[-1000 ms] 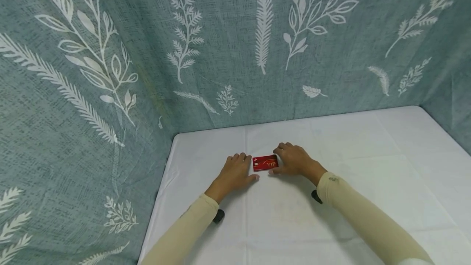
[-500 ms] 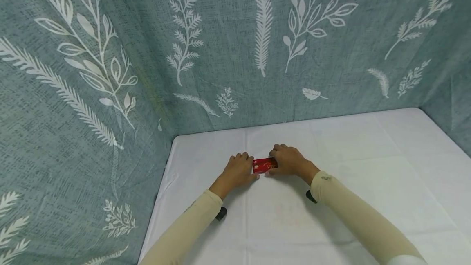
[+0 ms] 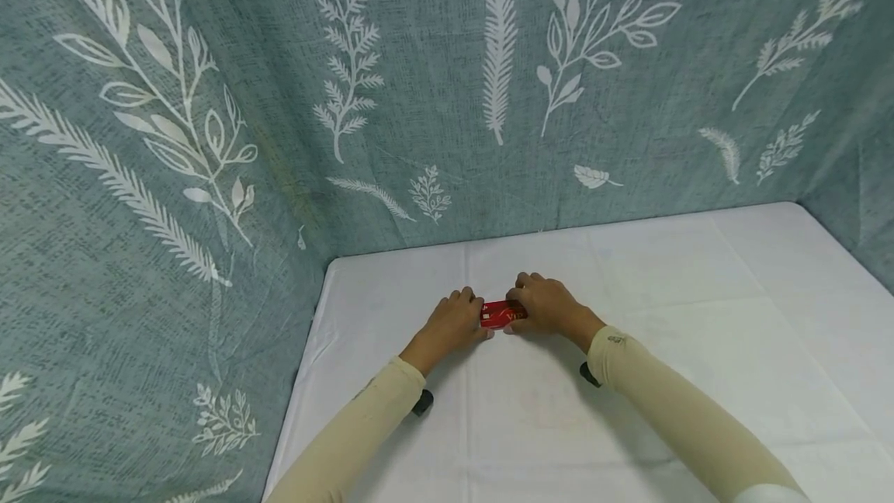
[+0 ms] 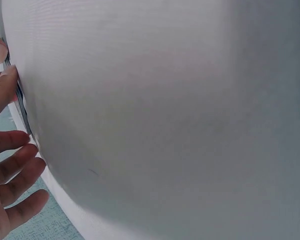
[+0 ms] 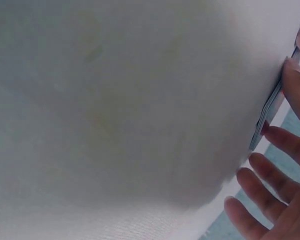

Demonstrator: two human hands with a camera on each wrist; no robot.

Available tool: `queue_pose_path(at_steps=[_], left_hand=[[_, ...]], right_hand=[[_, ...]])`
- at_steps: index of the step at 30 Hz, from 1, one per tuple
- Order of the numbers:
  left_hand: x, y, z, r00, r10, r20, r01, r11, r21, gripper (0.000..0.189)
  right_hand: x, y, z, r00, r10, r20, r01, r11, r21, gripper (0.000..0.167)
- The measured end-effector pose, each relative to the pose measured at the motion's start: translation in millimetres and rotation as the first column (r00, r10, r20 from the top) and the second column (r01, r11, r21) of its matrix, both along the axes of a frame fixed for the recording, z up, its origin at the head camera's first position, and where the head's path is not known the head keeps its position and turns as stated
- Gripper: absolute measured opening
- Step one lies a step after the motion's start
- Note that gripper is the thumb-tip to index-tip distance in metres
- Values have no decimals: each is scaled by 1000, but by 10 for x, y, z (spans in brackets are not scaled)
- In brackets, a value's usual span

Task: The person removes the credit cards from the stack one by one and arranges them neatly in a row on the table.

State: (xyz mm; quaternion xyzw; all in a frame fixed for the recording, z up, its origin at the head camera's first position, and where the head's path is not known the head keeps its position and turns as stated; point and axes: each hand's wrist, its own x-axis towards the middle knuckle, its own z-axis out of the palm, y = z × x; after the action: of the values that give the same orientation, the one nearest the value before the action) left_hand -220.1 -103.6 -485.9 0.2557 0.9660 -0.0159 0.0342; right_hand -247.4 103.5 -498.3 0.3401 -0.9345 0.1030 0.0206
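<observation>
Left hand and right hand narrowly pinch opposite ends of a red card stack.
Glossy and rectangular, its thin layered edges visible, it sits between the hands at the white cloth's surface; both forearms, in cream sleeves, angle inward.

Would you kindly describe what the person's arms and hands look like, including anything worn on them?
Long, close-fitting cream sleeves stop just short of the left hand and right hand, which wear no gloves. The right sleeve has a small dark print near its end, with white fabric farther up that arm. A small black object shows under the end of each sleeve.
</observation>
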Motion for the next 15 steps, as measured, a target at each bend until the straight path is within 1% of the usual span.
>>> queue_pose_path(at_steps=[4, 9, 12, 15], left_hand=[[7, -5, 3, 1000, -5, 7, 5, 1000, 9, 56], [15, -5, 19, 1000, -22, -8, 23, 1000, 17, 58], [6, 0, 28, 1000, -27, -8, 27, 999, 23, 55], [-5, -1, 29, 1000, -21, 6, 21, 1000, 21, 52]], right_hand=[[5, 1, -14, 1000, 4, 1, -4, 1000, 7, 55], [12, 8, -21, 1000, 9, -11, -9, 1000, 8, 55], [11, 6, -26, 1000, 10, -23, -10, 1000, 4, 54], [9, 0, -36, 1000, 14, -16, -14, 1000, 7, 55]])
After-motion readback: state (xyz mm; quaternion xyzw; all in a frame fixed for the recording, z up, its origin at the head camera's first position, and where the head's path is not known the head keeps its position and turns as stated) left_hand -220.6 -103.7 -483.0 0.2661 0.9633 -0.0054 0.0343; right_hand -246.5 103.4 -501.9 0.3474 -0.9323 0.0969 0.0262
